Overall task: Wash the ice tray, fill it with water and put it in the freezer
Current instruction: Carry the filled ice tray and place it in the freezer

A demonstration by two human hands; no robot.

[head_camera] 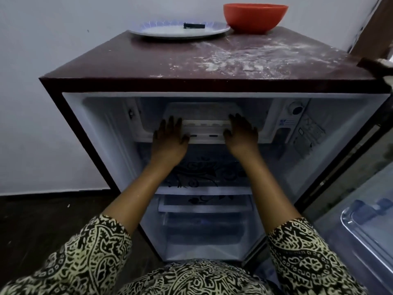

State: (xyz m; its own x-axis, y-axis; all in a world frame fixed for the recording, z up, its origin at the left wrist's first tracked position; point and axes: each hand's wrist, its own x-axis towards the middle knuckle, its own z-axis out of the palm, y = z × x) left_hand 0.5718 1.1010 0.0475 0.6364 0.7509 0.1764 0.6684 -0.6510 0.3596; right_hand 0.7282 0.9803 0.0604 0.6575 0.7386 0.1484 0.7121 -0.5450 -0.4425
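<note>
Standing before an open fridge (89, 133), dark maroon outside and pale inside, set against a white wall. To the right, swung wide, its door (348, 188) with a clear door bin (365, 226). Up above, the fridge top (148, 62), smeared with white powder toward the right. Inside, uppermost, the freezer compartment (148, 116), mouth open. Below it, glass shelves (204, 189) with a black floral print, then a clear drawer (204, 237). Reaching in with both forearms, out of black-and-cream patterned sleeves (85, 258). At the back of the top, an orange bowl (255, 18), just beside a white plate (178, 33) with a blue rim.

In the freezer's mouth, level and set crosswise at its front lip, the white ice tray (205, 126), partly inside. At the tray's left end the left hand (170, 135), at its right end the right hand (241, 133), tray between the two. Fingers of both spread and nearly straight, laid against the ends, thumbs turned inward toward the front edge. Impossible to tell whether any water in the tray. On the plate, a small dark object (194, 25), too small to name.
</note>
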